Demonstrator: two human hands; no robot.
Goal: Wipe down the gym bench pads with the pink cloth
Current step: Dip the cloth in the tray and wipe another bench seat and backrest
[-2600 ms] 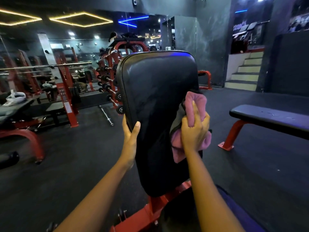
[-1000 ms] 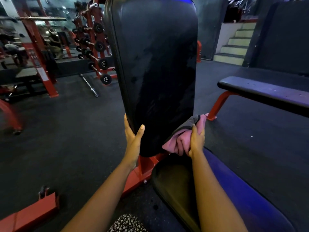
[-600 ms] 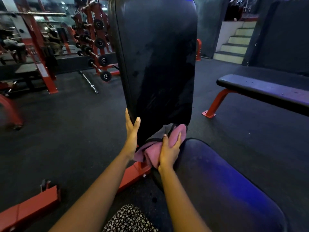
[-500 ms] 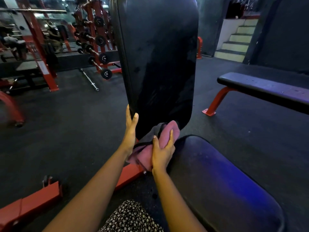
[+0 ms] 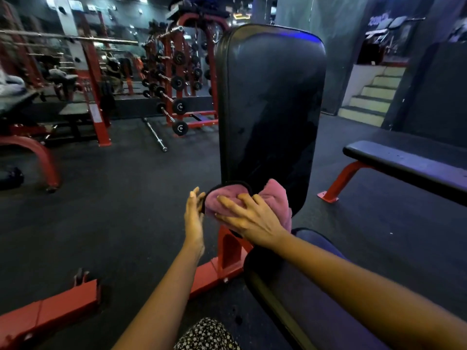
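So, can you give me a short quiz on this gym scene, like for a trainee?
1. True or false: the right hand presses the pink cloth on the seat pad.
2. What lies on the floor by the weight rack? A) a barbell B) a ball C) a bucket
3. Fill the gap: the bench frame is painted ___.
Key: 1 false, on the upright back pad; 2 A; 3 red.
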